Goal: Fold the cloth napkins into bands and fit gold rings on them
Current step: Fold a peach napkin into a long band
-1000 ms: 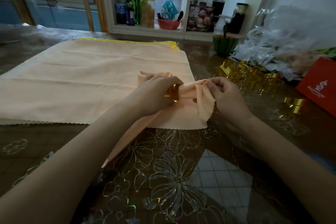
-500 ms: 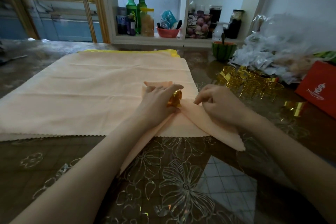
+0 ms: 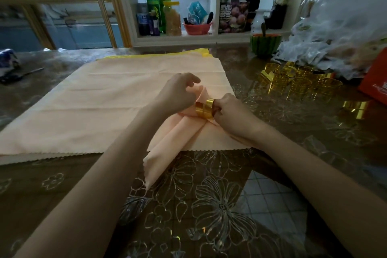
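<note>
A peach cloth napkin (image 3: 167, 142) folded into a band lies over a stack of flat peach napkins (image 3: 94, 107), its two tails spread toward the table's near edge. A gold ring (image 3: 204, 109) sits around the band near its folded top. My left hand (image 3: 178, 92) pinches the band's top end just beyond the ring. My right hand (image 3: 230, 113) grips the ring's right side, with one tail of the band hidden under it.
Several loose gold rings (image 3: 297, 84) are piled at the right, one more ring (image 3: 355, 108) lying nearer. A red box (image 3: 374, 81), crumpled plastic bags (image 3: 335, 33) and a green bowl (image 3: 265, 45) stand at the back right. Bottles (image 3: 154, 6) fill the shelf behind.
My right hand let go of the napkin's tail and took the ring. My left hand shifted from the ring to the band's top end, and the ring now shows fully between the hands.
</note>
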A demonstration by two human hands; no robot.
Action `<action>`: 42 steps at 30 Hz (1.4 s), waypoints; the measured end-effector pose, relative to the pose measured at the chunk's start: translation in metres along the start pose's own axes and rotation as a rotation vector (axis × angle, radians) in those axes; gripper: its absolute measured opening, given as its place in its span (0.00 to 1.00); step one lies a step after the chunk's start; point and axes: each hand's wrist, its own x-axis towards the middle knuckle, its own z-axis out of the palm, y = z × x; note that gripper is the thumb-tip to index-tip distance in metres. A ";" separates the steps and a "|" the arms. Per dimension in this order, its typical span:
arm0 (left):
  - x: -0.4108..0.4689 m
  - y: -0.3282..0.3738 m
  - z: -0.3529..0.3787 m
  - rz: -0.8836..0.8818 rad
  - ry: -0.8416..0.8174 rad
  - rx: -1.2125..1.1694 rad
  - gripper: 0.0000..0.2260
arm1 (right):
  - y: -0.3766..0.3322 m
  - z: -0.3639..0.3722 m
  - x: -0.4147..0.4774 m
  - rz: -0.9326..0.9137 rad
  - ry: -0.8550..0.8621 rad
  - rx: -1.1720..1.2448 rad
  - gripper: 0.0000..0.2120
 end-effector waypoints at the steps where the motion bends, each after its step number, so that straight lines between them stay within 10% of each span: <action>1: 0.006 0.000 0.003 -0.009 0.092 0.062 0.19 | 0.001 0.000 -0.001 0.009 0.016 0.007 0.09; 8: 0.048 0.004 0.012 -0.243 -0.214 0.351 0.23 | 0.005 0.001 0.000 -0.032 0.224 -0.058 0.10; 13: 0.053 0.003 0.017 -0.131 -0.154 0.350 0.15 | 0.000 0.005 -0.003 -0.056 0.079 0.030 0.12; 23: 0.000 -0.004 -0.009 0.043 -0.073 0.245 0.10 | -0.001 0.007 -0.003 -0.017 0.315 0.139 0.11; 38: -0.041 -0.012 -0.005 0.255 0.008 0.198 0.11 | 0.000 -0.005 -0.010 -0.201 0.073 0.265 0.04; 42: -0.047 -0.002 -0.015 0.126 -0.246 -0.132 0.22 | -0.006 -0.005 -0.013 -0.195 0.051 0.327 0.05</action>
